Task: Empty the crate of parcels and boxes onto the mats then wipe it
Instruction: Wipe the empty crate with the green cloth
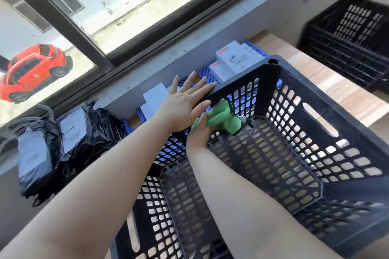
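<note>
Left hand [185, 101] lies flat, steadying the crate [320, 132] rim, while right hand [200, 132] grips cloth [221, 116], wiping inside.

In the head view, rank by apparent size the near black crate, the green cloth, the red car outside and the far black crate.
1. Near black crate
2. Far black crate
3. Red car
4. Green cloth
Distance from the camera skews this.

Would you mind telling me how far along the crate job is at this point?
The emptying looks done: the crate holds no parcels, the black parcels and white boxes lie outside it on the blue mats. Wiping is in hand: the right hand holds a green cloth inside the crate while the left hand steadies its rim. The remaining inner surfaces are left.
</note>
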The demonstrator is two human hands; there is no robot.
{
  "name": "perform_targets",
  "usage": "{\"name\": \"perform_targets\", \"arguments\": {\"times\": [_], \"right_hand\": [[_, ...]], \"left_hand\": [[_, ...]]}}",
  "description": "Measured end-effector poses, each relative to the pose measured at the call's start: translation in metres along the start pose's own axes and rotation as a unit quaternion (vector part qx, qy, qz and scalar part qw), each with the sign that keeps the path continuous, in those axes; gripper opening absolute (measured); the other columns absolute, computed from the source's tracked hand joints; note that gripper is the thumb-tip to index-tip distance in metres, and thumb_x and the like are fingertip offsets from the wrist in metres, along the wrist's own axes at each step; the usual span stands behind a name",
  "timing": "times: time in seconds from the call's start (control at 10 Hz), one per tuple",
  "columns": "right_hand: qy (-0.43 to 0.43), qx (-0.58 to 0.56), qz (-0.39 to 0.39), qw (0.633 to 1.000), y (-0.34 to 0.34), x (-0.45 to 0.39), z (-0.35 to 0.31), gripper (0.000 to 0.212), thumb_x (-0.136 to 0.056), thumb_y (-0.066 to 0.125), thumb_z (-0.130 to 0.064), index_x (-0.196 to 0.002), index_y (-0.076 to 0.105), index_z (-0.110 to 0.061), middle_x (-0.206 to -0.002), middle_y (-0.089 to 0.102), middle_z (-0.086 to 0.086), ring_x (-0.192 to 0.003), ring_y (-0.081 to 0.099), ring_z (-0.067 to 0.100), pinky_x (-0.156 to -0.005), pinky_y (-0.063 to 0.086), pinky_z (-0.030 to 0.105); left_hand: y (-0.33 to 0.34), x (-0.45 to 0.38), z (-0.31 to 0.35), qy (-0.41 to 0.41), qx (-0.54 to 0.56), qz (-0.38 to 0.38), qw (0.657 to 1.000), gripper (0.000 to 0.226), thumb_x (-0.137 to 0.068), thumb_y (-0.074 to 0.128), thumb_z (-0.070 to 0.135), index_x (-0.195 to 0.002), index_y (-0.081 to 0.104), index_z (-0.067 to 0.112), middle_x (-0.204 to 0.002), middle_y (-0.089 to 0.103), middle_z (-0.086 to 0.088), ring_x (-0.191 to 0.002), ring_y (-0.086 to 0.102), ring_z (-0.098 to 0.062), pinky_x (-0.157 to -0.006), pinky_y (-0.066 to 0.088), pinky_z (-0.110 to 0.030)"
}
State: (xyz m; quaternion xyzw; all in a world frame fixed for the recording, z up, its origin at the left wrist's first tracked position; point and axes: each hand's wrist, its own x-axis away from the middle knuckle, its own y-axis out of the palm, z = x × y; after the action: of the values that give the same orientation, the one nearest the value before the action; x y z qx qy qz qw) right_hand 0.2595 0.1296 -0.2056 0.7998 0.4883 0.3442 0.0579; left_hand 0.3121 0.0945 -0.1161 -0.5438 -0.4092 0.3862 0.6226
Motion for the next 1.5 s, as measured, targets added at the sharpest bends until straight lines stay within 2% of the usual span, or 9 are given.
{"name": "perform_targets", "arguments": {"times": [0.1,0.2,0.3,0.4,0.7,0.9,1.1,1.3,1.5], "right_hand": [[-0.117,0.302,-0.155,0.933,-0.014,0.018,0.013,0.073,-0.103,0.04,-0.041,-0.156,0.003,-0.008,-0.164,0.0,0.007,-0.152,0.002,0.021,-0.123,0.007,0.039],[-0.201,0.659,-0.273,0.672,-0.054,0.007,-0.009,0.07,-0.101,0.009,-0.052,-0.157,-0.004,-0.01,-0.162,0.001,0.018,-0.149,0.001,0.036,-0.118,-0.008,0.051],[-0.14,0.592,-0.399,0.686,-0.078,-0.033,-0.038,0.062,-0.104,0.026,-0.046,-0.155,0.023,-0.013,-0.156,0.028,0.019,-0.141,0.029,0.037,-0.118,0.004,0.053],[-0.38,0.857,-0.344,0.055,-0.081,-0.054,-0.073,0.058,-0.103,0.027,-0.043,-0.157,0.02,-0.022,-0.165,0.013,0.007,-0.149,0.009,0.039,-0.111,-0.022,0.047],[-0.536,0.682,-0.476,-0.147,-0.068,-0.085,-0.097,0.033,-0.061,0.068,-0.047,-0.091,0.079,-0.042,-0.089,0.074,-0.012,-0.094,0.071,0.023,-0.118,0.004,0.04],[-0.59,0.571,-0.5,-0.276,-0.023,-0.065,-0.079,0.024,-0.068,0.064,-0.039,-0.072,0.076,-0.018,-0.091,0.075,0.004,-0.111,0.066,0.033,-0.116,0.019,0.045],[-0.531,0.475,-0.63,-0.309,-0.011,-0.051,-0.082,0.027,-0.087,0.053,-0.03,-0.066,0.054,-0.015,-0.047,0.05,0.002,-0.049,0.054,0.026,-0.058,0.051,0.03],[-0.594,0.332,-0.672,-0.293,-0.001,-0.052,-0.091,0.021,-0.079,0.055,-0.014,-0.098,0.061,-0.019,-0.089,0.058,0.006,-0.074,0.049,0.027,-0.073,0.043,0.039],[-0.64,0.384,-0.508,-0.43,0.002,-0.074,-0.078,0.032,-0.08,0.048,-0.012,-0.089,0.078,-0.017,-0.126,0.065,0.009,-0.109,0.059,0.039,-0.097,0.034,0.046]], "left_hand": [[-0.006,0.002,-0.001,-0.01,0.12,0.012,0.993,0.059,-0.098,0.011,0.055,-0.151,0.031,0.041,-0.162,0.024,0.008,-0.152,-0.005,-0.013,-0.122,-0.01,-0.046],[-0.017,0.013,0.001,-0.097,0.329,0.102,0.934,0.045,-0.103,0.025,0.041,-0.14,0.051,0.033,-0.153,0.042,0.006,-0.151,0.009,-0.008,-0.123,0.003,-0.035],[-0.024,0.038,-0.005,-0.184,0.354,0.151,0.904,0.036,-0.109,0.029,0.032,-0.133,0.055,0.032,-0.147,0.048,0.007,-0.149,0.016,-0.006,-0.121,0.013,-0.032],[-0.02,0.077,-0.026,-0.207,0.232,0.102,0.945,0.039,-0.109,0.028,0.03,-0.137,0.054,0.025,-0.151,0.046,0.002,-0.151,0.012,-0.013,-0.123,0.001,-0.037],[0.002,0.185,-0.031,-0.41,0.158,0.127,0.889,0.041,-0.107,0.031,0.036,-0.144,0.046,0.029,-0.159,0.032,-0.001,-0.153,0.007,-0.02,-0.12,-0.001,-0.051],[0.009,0.214,-0.012,-0.446,0.194,0.14,0.863,0.047,-0.106,0.032,0.042,-0.153,0.03,0.036,-0.165,0.014,-0.001,-0.153,-0.004,-0.02,-0.12,-0.004,-0.057],[0.02,0.226,-0.01,-0.45,0.243,0.175,0.841,0.05,-0.106,0.026,0.047,-0.154,0.026,0.035,-0.165,0.014,-0.004,-0.153,-0.006,-0.023,-0.119,-0.003,-0.06],[0.017,0.227,-0.003,-0.446,0.162,0.141,0.869,0.057,-0.102,0.017,0.056,-0.154,0.025,0.035,-0.165,0.014,-0.007,-0.153,-0.007,-0.022,-0.121,-0.006,-0.053],[0.015,0.225,0.004,-0.46,0.083,0.109,0.877,0.064,-0.098,0.013,0.062,-0.155,0.02,0.035,-0.166,0.012,-0.003,-0.152,-0.01,-0.019,-0.121,-0.008,-0.052]]}}
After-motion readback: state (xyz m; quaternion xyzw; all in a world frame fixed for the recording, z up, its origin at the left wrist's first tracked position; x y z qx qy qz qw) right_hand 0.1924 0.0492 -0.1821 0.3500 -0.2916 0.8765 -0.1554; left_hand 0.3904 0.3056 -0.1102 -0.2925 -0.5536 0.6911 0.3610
